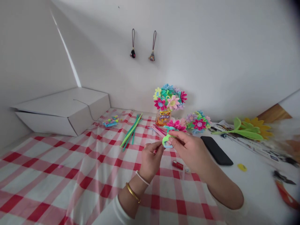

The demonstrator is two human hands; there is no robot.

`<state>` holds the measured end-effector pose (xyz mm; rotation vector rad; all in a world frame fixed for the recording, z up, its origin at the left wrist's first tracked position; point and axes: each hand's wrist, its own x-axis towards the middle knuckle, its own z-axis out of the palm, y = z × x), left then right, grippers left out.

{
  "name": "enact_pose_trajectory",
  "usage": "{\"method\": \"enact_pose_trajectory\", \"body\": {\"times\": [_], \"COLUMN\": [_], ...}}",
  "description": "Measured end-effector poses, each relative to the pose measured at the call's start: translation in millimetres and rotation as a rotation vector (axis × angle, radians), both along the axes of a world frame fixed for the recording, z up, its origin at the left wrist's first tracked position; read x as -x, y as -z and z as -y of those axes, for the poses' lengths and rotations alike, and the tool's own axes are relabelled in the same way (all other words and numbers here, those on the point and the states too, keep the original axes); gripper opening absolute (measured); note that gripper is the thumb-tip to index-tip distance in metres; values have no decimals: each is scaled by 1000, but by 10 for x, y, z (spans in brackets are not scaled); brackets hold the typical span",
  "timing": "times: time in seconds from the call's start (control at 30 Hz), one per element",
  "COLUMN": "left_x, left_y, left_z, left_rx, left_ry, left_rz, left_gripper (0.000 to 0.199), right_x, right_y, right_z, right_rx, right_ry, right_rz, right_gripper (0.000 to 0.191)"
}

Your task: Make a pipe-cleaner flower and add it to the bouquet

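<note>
Left hand [150, 159] and right hand [191, 149] on green-and-blue fuzzy loop [165, 138].
Left thumb and fingers pinch its left edge; right thumb and fingers, nearly together, hold its right side. The loop lies between the fingertips, equally near both; curled, no clear long axis. Pink flower [177, 126] just beyond.

A bright streak of light [67, 51] slants down a softly shaded white wall [211, 47]; apparent orange-handled pruners [283, 190] (far right) blur.

left hand [150, 160], right hand [192, 152] pinching green-blue fuzzy piece [165, 139] above checked tablecloth [93, 175]
</note>
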<state>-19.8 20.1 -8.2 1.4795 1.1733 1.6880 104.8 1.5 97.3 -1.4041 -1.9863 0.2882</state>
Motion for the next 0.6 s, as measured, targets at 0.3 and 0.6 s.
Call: {"method": "enact_pose_trajectory", "body": {"times": [0.3, 0.6], "left_x": [14, 72], "left_y": [40, -72], "left_z": [-43, 32], "left_rx": [62, 258], "left_ry": [231, 747], "left_rz": [-55, 189], "left_gripper": [15, 19], "right_x": [-134, -513], "right_y": [-331, -284], "right_z": [-267, -543], "right_rx": [222, 639], "right_ry": [-241, -444], "right_rz": [-147, -365], "right_gripper": [34, 19]}}
